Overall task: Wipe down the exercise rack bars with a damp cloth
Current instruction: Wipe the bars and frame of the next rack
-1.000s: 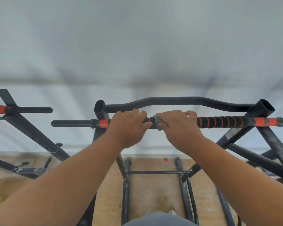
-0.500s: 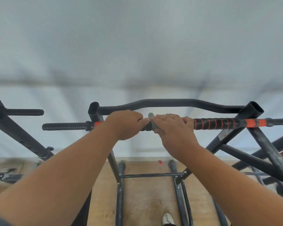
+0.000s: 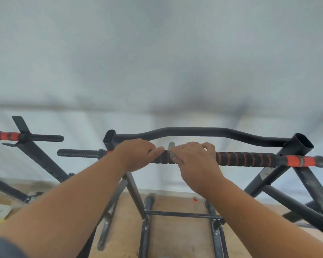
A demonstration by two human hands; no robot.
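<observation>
Wiping looks only partly done, I judge: the right hand curls round the greenish cloth on the middle of the grip bar, while the left hand wraps the bar beside it; the curved top bar and lower frame seem left, and no containers show

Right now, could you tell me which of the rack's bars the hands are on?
The straight bar with orange-striped grips; both hands hold it, unlike the plain curved black bar behind.
</observation>
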